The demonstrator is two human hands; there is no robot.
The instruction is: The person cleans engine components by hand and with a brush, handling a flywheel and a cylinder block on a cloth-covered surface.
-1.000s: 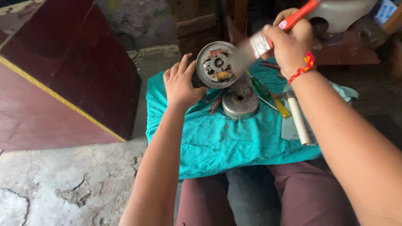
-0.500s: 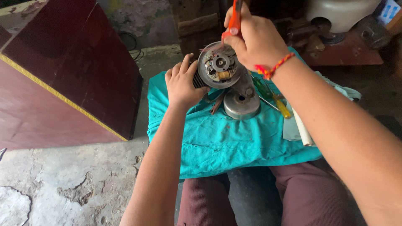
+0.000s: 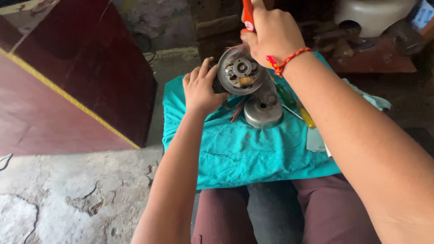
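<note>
Left hand grips round motor part; right hand holds red-handled brush; keep part steady, brush lightly.

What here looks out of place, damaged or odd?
Nothing looks spilled or broken. The left hand holds the round motor part tilted above the teal cloth, its windings exposed. The right hand holds an orange-handled brush against it.

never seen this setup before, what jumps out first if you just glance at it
The round metal motor part at top centre, held up on edge by the left hand, its windings facing the camera. The right hand works a red-handled brush against its top rim. Below lies the bright teal cloth, with a grey metal cover on it.
</note>
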